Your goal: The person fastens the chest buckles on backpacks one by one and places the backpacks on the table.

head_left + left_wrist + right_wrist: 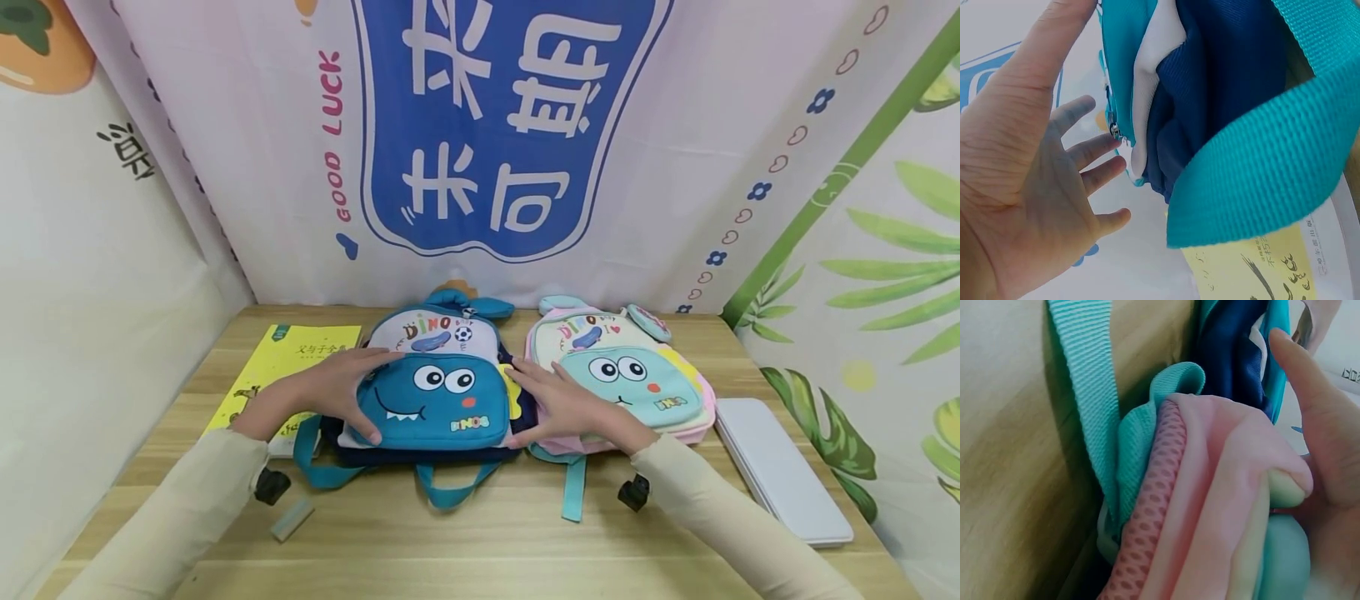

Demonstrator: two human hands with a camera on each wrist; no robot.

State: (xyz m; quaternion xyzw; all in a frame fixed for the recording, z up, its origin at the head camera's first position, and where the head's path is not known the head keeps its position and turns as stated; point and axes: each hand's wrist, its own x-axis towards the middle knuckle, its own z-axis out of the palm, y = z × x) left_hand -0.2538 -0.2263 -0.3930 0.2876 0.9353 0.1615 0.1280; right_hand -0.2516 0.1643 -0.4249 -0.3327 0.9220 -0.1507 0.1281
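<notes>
A blue child's backpack [420,429] with a cartoon dinosaur face lies front side up on the table. My left hand [330,392] is at its left side, thumb and fingers spread over the front pocket's edge. On the opposite side, my right hand [562,404] spreads its fingers toward the blue backpack's right edge. That hand reaches across the left part of a pink and mint backpack [652,404]. In the left wrist view, a teal strap [1260,169] loops beside the navy side of the bag. The right wrist view has pink mesh padding [1154,494] below the right hand.
A yellow book [262,362] lies left of the blue backpack, partly behind the left arm. A small eraser-like block [292,520] sits near the front left. At the right edge of the wooden table [510,558] lies a flat white case [783,471]. Printed cloth hangs behind.
</notes>
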